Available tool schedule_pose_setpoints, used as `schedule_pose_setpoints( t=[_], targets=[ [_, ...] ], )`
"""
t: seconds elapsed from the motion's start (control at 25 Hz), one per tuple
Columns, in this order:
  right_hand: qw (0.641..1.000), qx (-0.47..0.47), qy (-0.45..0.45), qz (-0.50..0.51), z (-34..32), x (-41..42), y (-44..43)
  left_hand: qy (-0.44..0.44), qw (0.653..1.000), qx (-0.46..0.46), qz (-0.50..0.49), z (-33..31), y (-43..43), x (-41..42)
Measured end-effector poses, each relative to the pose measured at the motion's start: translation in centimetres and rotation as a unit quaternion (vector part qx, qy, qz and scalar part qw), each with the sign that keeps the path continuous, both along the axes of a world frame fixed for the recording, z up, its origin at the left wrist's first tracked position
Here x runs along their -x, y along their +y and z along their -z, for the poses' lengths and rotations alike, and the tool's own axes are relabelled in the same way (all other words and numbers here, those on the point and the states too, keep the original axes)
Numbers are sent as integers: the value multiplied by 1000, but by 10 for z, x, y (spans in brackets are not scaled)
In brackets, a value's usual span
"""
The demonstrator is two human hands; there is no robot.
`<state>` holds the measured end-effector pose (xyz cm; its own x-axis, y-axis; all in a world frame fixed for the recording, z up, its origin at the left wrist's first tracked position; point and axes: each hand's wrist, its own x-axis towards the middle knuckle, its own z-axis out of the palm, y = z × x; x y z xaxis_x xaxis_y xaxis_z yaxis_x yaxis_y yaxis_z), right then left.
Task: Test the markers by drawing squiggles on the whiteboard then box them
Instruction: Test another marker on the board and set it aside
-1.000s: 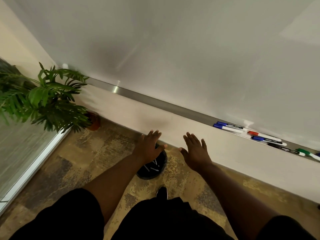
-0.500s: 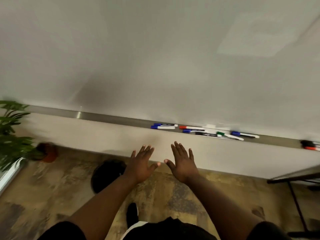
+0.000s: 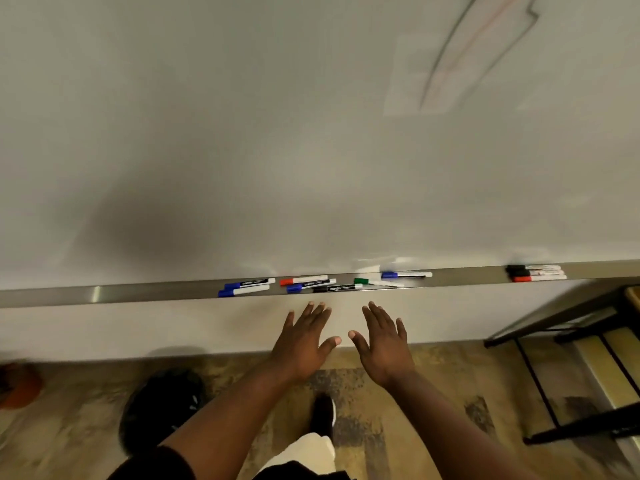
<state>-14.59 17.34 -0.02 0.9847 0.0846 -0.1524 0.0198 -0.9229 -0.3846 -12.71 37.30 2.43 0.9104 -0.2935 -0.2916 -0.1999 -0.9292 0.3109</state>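
Observation:
A large whiteboard (image 3: 277,133) fills the upper view, with a metal ledge (image 3: 104,294) along its bottom. Several markers lie on the ledge: two blue-capped ones (image 3: 244,287) at the left, a red one (image 3: 303,280), a black one (image 3: 337,288), a green one (image 3: 377,282), another blue one (image 3: 407,274), and a black and red pair (image 3: 535,272) far right. My left hand (image 3: 303,341) and my right hand (image 3: 382,341) are held out flat, fingers spread, just below the ledge. Neither hand holds or touches anything.
A faint drawn outline (image 3: 478,46) marks the board's upper right. A dark-framed table (image 3: 561,320) stands at the right. On the floor lie a black round object (image 3: 159,410) at the lower left and an orange pot (image 3: 17,384) at the far left edge.
The view has swung to the right along the board: the plant has left the frame and the markers now sit straight ahead. Both hands stay flat and empty.

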Motion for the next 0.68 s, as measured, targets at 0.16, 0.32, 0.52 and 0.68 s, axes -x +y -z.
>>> schedule_pose_setpoints(
  t=[0.16,0.32,0.52,0.68],
  targets=[
    [999,15,22,27,5,-35,-25,0,999,7,34,13,-31,-52],
    [998,22,4,66,10,-78,-51,15,998,2,67,27,-58,-102],
    [994,37,-22,96,20,-128,-66,17,993,-9,118,39,-74,-140],
    [996,57,-17,61,28,-152,-72,36,992,-17,122,45,-83,-153]
  ],
)
